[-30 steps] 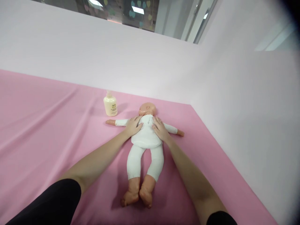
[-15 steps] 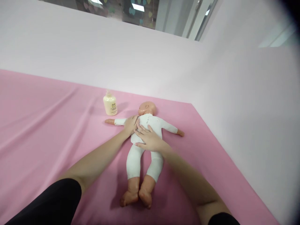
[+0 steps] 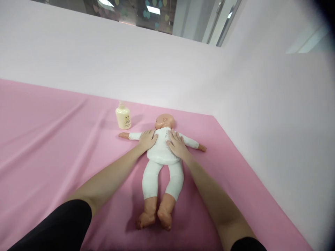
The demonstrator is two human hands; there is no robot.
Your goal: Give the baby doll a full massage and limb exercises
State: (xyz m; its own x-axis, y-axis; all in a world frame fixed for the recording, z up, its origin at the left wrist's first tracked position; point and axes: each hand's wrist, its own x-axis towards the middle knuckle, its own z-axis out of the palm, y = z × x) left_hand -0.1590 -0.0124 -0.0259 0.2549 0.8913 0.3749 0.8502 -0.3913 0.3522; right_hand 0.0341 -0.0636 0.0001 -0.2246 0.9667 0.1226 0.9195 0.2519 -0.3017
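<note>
A baby doll point(image 3: 162, 153) with a white cloth body lies stretched out on a pink sheet point(image 3: 65, 146), its arms spread wide and its head turned to the left. My left hand point(image 3: 148, 140) rests flat at the doll's shoulder and upper side on the left, fingers pointing toward the head. On the right side of the chest lies my right hand point(image 3: 178, 145), palm down with the fingers extended. Neither hand grips anything. Both palms' undersides are hidden against the doll.
A pale yellow pump bottle point(image 3: 123, 116) stands upright beyond the doll's left-hand arm. White walls point(image 3: 131, 62) border the sheet at the back and right. Above the back wall is a window point(image 3: 157, 17) with reflected lights.
My right hand has moved from the middle of the doll's belly up and right to the right side of its chest. My left hand stays nearly in place.
</note>
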